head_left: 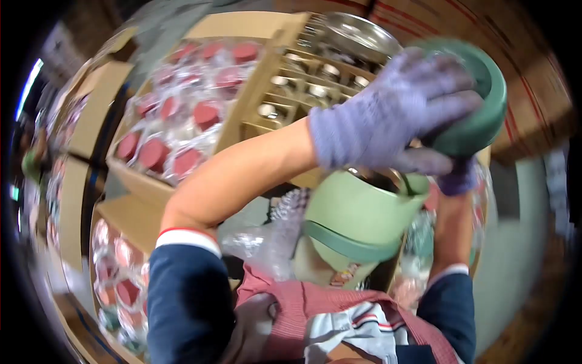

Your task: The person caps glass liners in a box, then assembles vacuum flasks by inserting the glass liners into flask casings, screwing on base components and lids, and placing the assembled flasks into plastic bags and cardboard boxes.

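A dark green round lid [494, 100] is held up, tilted, at the upper right, somewhat blurred. Across its near side lies my left hand [397, 109] in a purple knit glove, the fingers over the lid and the thumb below, gripping it. My right hand [459, 177], gloved too, is just beneath the lid; its fingers are hidden behind it. Below my hands stands a light green pot-like container [357, 212] with an open top and a darker green band. Its inside shows only in part.
An open carton holds several red-capped items in clear plastic [154, 155]. Beside it, a divided carton holds white-capped bottles [271, 111], with a metal bowl [364, 33] at its far end. More wrapped items [124, 291] fill a carton at lower left. Large brown boxes [536, 91] stand at right.
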Available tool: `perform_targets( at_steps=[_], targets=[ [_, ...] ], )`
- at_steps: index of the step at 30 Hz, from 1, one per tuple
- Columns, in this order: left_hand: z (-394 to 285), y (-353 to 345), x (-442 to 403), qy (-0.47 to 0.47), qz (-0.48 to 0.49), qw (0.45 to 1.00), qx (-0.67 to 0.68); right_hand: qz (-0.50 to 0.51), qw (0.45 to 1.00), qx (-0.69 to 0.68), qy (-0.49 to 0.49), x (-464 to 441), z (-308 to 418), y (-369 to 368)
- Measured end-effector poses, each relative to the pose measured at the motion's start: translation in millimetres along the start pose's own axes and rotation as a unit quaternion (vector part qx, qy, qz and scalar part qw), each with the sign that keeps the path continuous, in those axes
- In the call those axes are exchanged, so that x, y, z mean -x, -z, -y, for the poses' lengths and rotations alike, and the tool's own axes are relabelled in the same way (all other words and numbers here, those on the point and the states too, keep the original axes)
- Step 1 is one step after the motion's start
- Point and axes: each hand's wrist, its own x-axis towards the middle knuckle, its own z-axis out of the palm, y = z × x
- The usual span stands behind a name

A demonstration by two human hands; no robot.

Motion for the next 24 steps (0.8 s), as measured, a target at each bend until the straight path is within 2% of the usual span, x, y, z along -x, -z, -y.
perform_targets(
  at_steps=[1,3,4,5,6,8,9,10,11,12,13,14,15,16,17,18,19,20,21,22,24],
  targets=[
    [-20.9,-1.1,-2.2,-0.044,0.027,0.999,-0.002,0.025,0.999,0.022,0.001,4.9,14.1,-9.7],
    [-23.6,38.9,6.7,-0.094,0.16,0.969,-0.165,0.081,0.995,0.05,-0.009,11.0,29.9,-26.4],
    [7.3,51.0,20.1,-0.104,0.128,0.954,-0.251,0.108,0.992,0.059,-0.02,14.1,35.1,-32.8],
    [1.9,66.4,22.8,-0.02,0.127,0.948,-0.292,0.132,0.988,0.07,-0.028,16.4,37.5,-39.4],
    [-8.1,60.0,17.8,0.021,0.078,0.975,-0.207,0.158,0.984,0.078,-0.034,18.6,38.8,-46.1],
    [-31.6,43.6,10.0,0.06,0.088,0.993,-0.057,0.204,0.973,0.104,-0.036,18.0,32.7,-54.7],
    [-36.2,49.1,12.2,0.151,0.098,0.983,0.027,0.224,0.968,0.107,-0.03,16.9,28.3,-58.8],
    [-35.6,55.2,16.9,0.285,0.081,0.943,0.153,0.216,0.971,0.094,-0.033,18.3,25.6,-56.9],
    [-35.6,52.2,18.7,0.404,0.031,0.861,0.307,0.154,0.986,0.046,-0.052,23.7,27.1,-47.0],
    [-44.7,42.6,14.2,0.43,-0.076,0.749,0.498,0.066,0.995,-0.02,-0.065,26.5,29.4,-37.5],
    [-29.2,46.3,25.2,0.451,-0.001,0.763,0.464,-0.026,0.998,-0.042,-0.05,25.0,22.4,-32.1],
    [-13.9,52.3,41.6,0.462,0.079,0.775,0.424,-0.021,0.993,-0.115,-0.016,21.8,4.7,-37.4],
    [0.3,57.7,55.9,0.462,0.16,0.783,0.384,0.038,0.992,-0.113,-0.041,28.7,-2.7,-48.8],
    [-1.9,51.1,45.7,0.414,0.222,0.819,0.33,0.1,0.987,-0.108,-0.057,33.9,-4.1,-53.1],
    [-3.7,43.9,36.0,0.359,0.275,0.849,0.275,0.15,0.988,-0.013,0.034,28.9,-32.6,-41.4],
    [-2.3,39.7,34.3,0.271,0.263,0.89,0.254,0.128,0.985,-0.118,-0.001,37.7,-38.9,-48.5],
    [-7.9,37.4,33.7,0.329,0.245,0.871,0.27,0.101,0.99,-0.099,-0.001,40.4,-44.0,-50.0],
    [-11.8,34.2,30.6,0.333,0.245,0.87,0.267,0.078,0.994,-0.077,0.001,38.7,-46.8,-49.5],
    [-15.8,30.3,26.5,0.3,0.244,0.899,0.206,0.08,0.993,-0.083,0.0,30.5,-59.6,-49.0],
    [-22.6,25.5,23.1,0.264,0.245,0.921,0.149,0.095,0.985,-0.141,0.027,21.5,-74.7,-52.1],
    [-33.2,18.4,21.9,0.296,0.241,0.917,0.117,0.109,0.972,-0.2,0.052,20.0,-87.0,-55.0]
  ],
)
